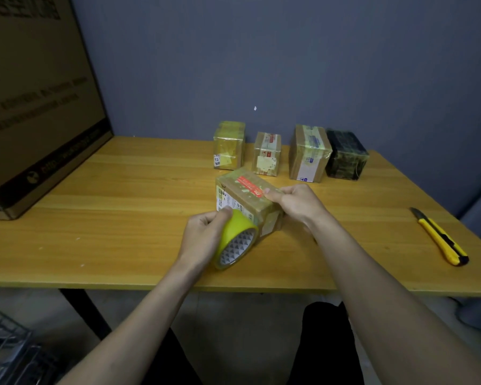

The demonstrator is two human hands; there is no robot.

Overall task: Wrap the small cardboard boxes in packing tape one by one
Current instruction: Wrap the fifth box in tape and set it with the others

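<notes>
A small cardboard box (242, 190) with a red label on top and a white label on its left face lies on the wooden table (122, 218). My right hand (295, 202) grips its right end, thumb on the top. My left hand (206, 234) holds a roll of yellowish packing tape (235, 241) against the box's near face, thumb pressing on the roll. Several taped boxes stand in a row by the wall: a yellow one (229, 145), a small brown one (267, 154), a taller brown one (308, 152) and a dark one (346, 154).
A yellow and black utility knife (439, 236) lies at the table's right side. A large cardboard carton (36, 107) fills the table's left end. A wire rack (3, 343) stands on the floor at lower left.
</notes>
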